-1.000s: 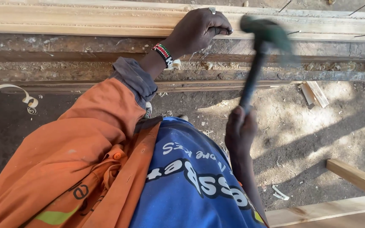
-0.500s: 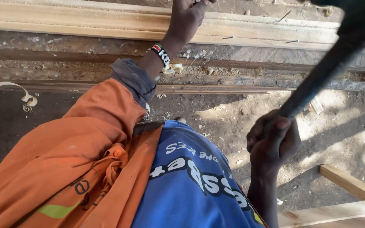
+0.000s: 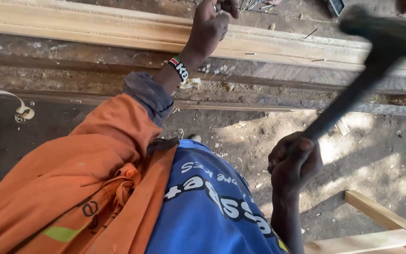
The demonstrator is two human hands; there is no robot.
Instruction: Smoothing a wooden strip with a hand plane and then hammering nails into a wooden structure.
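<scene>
Head view: one moment at a carpentry worktop (image 3: 118, 70), seen from above the person's chest.
Wood shaving: a pale curl (image 3: 5, 101) lies at the far left on the dark lower ledge, well apart from both hands.
Moulded timber: a long pale profiled length (image 3: 95, 28) runs across the worktop from left to right.
Left hand: the left hand (image 3: 210, 28) rests on the timber, fingers pinched narrow at the upper edge; whatever is pinched is too small to identify. A beaded band sits on the wrist, and an orange sleeve (image 3: 95, 155) covers the arm.
Loose nails: thin nails (image 3: 318, 59) lie scattered on the timber to the right of the left hand.
Right hand: the right hand (image 3: 293, 162) is closed in a full grip around the low end of the handle, well apart from the timber, out over the sandy ground.
Hammer: the hammer (image 3: 353, 89) is raised and blurred, head at upper right, above and right of the pinch.
Position relative to grip: the timber lies under the left hand; the hammer head stands well apart from the pinched fingers.
Judgement on technique: a short, light first blow with the head falling square would suit. The fingertips ought to stay low and clear of the strike line, and the timber should be pressed flat.
</scene>
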